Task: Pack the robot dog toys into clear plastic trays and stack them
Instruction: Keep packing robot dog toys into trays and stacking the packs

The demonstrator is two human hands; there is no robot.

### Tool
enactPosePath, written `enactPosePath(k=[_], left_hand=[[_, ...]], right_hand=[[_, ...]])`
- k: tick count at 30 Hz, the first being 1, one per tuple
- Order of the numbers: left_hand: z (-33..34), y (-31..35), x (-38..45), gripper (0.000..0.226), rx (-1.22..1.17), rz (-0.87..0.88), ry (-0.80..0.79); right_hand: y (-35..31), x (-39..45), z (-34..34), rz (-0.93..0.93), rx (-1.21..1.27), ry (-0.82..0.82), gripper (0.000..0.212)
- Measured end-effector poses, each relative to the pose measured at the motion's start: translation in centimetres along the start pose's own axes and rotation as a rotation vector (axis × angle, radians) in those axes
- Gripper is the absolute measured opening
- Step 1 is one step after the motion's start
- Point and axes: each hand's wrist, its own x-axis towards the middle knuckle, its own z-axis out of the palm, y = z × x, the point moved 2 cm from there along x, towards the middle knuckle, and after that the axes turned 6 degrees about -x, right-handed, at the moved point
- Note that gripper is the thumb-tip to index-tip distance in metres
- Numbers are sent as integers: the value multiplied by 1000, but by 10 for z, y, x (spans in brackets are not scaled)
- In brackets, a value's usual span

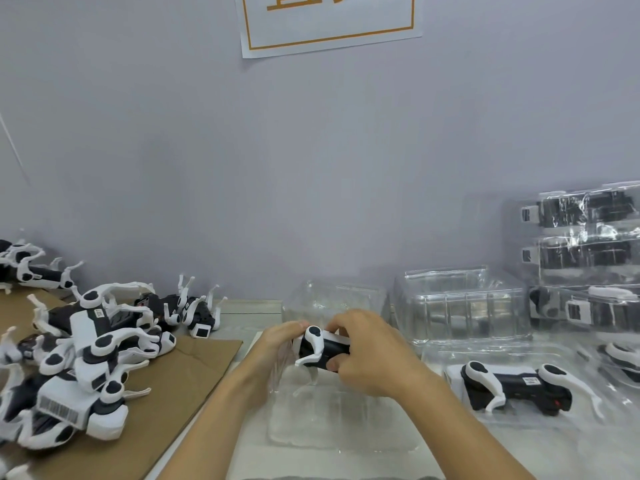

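My right hand (367, 355) grips a black and white robot dog toy (320, 348) by its body, just above an open clear plastic tray (332, 431) in front of me. My left hand (277, 344) holds the toy's head end, fingers mostly straight along it. Part of the toy is hidden under my right fingers. Another robot dog (516, 386) lies packed in a clear tray (450, 358) to the right. A heap of loose robot dogs (86, 358) lies at the left.
The loose dogs rest on brown cardboard (194, 368). Empty clear trays (457, 306) stand behind my hands by the wall. A stack of packed trays (585, 258) rises at the far right. A paper sign (329, 22) hangs on the grey wall.
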Motion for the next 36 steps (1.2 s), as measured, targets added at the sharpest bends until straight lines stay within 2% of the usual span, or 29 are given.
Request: enactPosePath(k=[5, 13, 30, 32, 36], left_hand=[[-2, -2, 0, 28, -24, -5, 40], [1, -1, 3, 18, -2, 8, 93], [-12, -3, 5, 13, 4, -10, 89], [-13, -3, 7, 21, 41, -19, 110], [-9, 0, 8, 14, 146, -52, 147]], right_hand=[[-11, 1, 8, 12, -167, 116, 26], [3, 6, 12, 40, 123, 44, 26], [5, 7, 14, -2, 86, 22, 18], [4, 7, 15, -10, 66, 21, 17], [5, 7, 17, -8, 35, -33, 8]])
